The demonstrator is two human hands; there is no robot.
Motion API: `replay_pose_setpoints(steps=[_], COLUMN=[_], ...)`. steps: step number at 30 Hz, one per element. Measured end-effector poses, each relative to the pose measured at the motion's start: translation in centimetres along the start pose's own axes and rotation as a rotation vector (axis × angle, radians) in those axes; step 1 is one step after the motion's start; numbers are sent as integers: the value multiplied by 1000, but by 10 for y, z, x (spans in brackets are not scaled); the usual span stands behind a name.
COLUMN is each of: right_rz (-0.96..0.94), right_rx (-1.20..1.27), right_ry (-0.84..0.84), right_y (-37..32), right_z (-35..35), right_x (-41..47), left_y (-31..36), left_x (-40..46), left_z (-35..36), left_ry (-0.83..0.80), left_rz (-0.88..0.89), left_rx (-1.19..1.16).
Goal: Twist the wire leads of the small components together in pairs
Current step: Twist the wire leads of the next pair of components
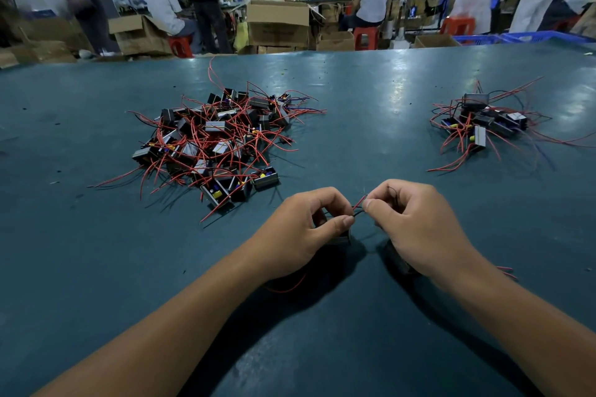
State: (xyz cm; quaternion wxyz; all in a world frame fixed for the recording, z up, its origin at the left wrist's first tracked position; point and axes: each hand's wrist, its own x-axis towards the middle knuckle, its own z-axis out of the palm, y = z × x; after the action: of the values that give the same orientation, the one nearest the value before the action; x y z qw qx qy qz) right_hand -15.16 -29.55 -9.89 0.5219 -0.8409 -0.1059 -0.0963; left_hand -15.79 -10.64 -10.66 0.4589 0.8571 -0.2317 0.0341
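Red-wired components lie in a big pile [213,142] far left, seemingly untwisted, and in a smaller pile [480,126] far right, probably finished. Much work remains. Near the table [371,80] edge, the left hand [303,232] and right hand [416,229] pinch thin leads [358,207] between curled fingers.

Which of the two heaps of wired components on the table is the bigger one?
The left heap, beyond the left hand, is bigger: it holds many more black components and red leads than the small right heap near the table's right edge.
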Motion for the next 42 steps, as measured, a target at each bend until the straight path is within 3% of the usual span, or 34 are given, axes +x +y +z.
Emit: replay_pose_setpoints(steps=[10,15,29,36,39,42], right_rz=[-51,-22,216,135,91,92], right_rx=[-61,-38,541,487,316,292], right_ry=[41,-15,-167,-127,-89,-155], right_y=[-3,-1,1,2,3,4], right_z=[-1,-4,-9,-5,-5,-5], right_x=[-1,2,8,5,4,5], left_y=[3,4,-3,-4,-5,-5], left_x=[-1,-1,1,3,2,2], left_z=[0,-2,-2,-2,-3,-4], left_ry=[-3,-2,9,2,-15,-37], left_rz=[13,15,-11,-38,-60,-79], left_rx=[59,82,26,-107,-155,-188])
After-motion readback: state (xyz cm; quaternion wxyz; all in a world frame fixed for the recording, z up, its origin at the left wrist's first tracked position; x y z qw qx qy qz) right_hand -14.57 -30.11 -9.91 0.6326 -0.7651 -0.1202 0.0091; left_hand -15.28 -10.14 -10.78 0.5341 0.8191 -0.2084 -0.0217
